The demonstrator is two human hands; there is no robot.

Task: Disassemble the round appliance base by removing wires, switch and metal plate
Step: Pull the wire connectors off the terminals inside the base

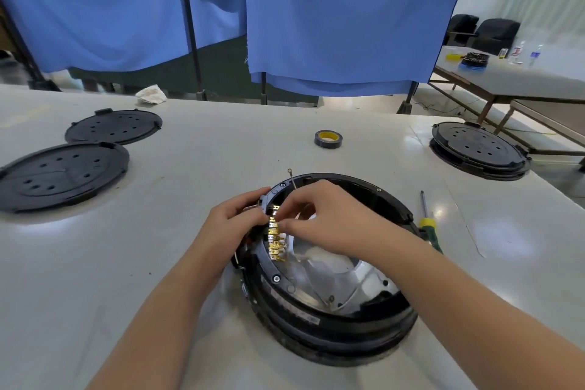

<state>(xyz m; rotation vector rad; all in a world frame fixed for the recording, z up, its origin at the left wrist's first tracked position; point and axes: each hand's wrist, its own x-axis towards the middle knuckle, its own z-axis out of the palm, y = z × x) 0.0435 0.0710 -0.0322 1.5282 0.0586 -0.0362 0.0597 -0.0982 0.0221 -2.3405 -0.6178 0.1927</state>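
Two hands are in on the round appliance base right now, which sits open-side up on the white table right in front of the person. Progress-wise I'd call it early to middle: the cover is already off, since you can see straight down to the metal plate, which is still seated inside. A row of brass terminals still lines the left inner rim, with pale wires trailing across the plate, so wires, switch and plate all look left to do. One ring-tipped wire pokes up past the far rim.

The left hand curls over the outer rim next to the terminals, bracing it, I think. The right hand reaches in from above, fingertips pinched at the top of the terminal row; what exactly it pinches is hidden.

Further out: a green-handled screwdriver just right of the base, a tape roll beyond, two loose black covers on the left, and another base far right.
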